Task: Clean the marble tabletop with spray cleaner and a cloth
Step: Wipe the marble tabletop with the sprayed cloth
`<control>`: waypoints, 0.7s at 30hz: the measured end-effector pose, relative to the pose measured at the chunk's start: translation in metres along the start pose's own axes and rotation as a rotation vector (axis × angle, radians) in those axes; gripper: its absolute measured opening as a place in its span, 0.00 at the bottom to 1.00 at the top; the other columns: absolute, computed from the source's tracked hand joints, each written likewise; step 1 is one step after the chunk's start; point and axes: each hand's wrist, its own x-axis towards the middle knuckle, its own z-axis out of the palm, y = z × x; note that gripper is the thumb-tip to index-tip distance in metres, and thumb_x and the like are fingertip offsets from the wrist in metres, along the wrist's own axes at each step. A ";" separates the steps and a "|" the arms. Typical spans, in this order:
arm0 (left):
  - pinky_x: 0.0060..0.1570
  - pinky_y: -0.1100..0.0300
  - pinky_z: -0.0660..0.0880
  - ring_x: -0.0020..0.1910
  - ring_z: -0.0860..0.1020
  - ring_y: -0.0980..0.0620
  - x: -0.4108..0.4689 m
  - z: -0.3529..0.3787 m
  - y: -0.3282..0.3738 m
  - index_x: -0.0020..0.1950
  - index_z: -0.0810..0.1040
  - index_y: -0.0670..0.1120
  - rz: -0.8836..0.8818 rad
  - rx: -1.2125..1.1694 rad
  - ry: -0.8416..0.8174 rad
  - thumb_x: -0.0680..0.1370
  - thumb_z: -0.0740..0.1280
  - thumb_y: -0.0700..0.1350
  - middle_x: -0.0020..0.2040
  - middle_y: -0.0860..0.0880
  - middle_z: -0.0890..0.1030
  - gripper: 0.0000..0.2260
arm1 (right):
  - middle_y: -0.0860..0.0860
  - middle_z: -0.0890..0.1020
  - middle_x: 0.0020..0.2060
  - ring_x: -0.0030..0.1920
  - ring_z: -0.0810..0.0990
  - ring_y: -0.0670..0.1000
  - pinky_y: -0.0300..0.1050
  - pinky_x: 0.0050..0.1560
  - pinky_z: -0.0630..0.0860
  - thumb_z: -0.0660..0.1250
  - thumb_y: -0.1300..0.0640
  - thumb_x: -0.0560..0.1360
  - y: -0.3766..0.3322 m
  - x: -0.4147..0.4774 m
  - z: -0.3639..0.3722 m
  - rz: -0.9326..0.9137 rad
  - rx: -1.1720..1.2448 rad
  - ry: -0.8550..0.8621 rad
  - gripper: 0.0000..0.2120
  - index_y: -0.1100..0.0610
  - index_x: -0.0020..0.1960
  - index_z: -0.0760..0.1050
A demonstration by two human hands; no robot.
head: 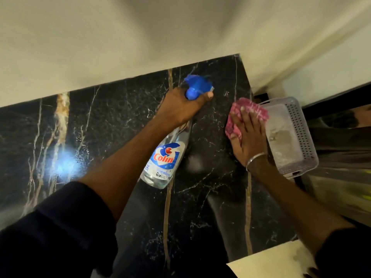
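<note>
My dark sleeves [50, 227] fill the bottom of the view, both forearms reaching out over the black marble tabletop [210, 187]. My left hand [180, 109] is wrapped tight around the neck of the spray bottle [166, 161], fingers curled closed just under the blue trigger head [197, 85], one fingertip showing at the front near the trigger. I cannot tell whether it is pressing. The bottle is clear, nearly see-through, with a blue and red "Colin" label, and it is tilted so its base points back toward me and its nozzle toward the wall.

My right hand [247, 137] lies flat and open, fingers spread, pressing the pink cloth [247, 113] down on the marble near the tabletop's right edge. The cloth is bunched under my fingers and palm, sticking out beyond my fingertips. A thin metal bangle [256, 160] sits on that wrist.

Just beside the cloth, at the right edge of the top, stands a pale perforated plastic basket [301, 137].

The marble is glossy, veined in white and gold, with a bright glare of light [64, 163] reflected on the left. A cream wall [120, 47] rises behind the top and turns a corner at the right.
</note>
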 end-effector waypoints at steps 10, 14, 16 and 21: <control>0.32 0.71 0.73 0.31 0.78 0.62 -0.037 -0.045 -0.042 0.40 0.78 0.50 -0.120 -0.030 0.146 0.75 0.66 0.63 0.35 0.52 0.81 0.17 | 0.57 0.58 0.78 0.78 0.54 0.61 0.59 0.77 0.46 0.49 0.44 0.77 -0.133 0.023 0.014 -0.019 0.036 -0.046 0.31 0.52 0.78 0.57; 0.26 0.75 0.68 0.29 0.76 0.60 -0.054 -0.065 -0.049 0.40 0.78 0.47 -0.117 0.064 0.221 0.75 0.67 0.62 0.32 0.52 0.79 0.18 | 0.56 0.64 0.76 0.78 0.54 0.61 0.60 0.77 0.45 0.51 0.44 0.78 -0.214 0.023 0.028 -0.274 -0.006 -0.131 0.30 0.56 0.76 0.62; 0.27 0.75 0.69 0.30 0.77 0.59 -0.060 -0.075 -0.052 0.41 0.79 0.47 -0.101 0.088 0.211 0.76 0.66 0.62 0.33 0.51 0.80 0.18 | 0.57 0.66 0.75 0.77 0.56 0.61 0.63 0.76 0.51 0.53 0.43 0.77 -0.219 0.018 0.034 -0.385 -0.041 -0.121 0.31 0.58 0.75 0.63; 0.31 0.67 0.73 0.29 0.78 0.58 -0.069 -0.088 -0.057 0.43 0.81 0.41 -0.091 0.065 0.214 0.76 0.66 0.62 0.34 0.47 0.82 0.23 | 0.55 0.56 0.79 0.79 0.50 0.60 0.64 0.76 0.45 0.51 0.43 0.77 -0.161 0.031 0.026 -0.489 -0.083 -0.113 0.32 0.51 0.79 0.56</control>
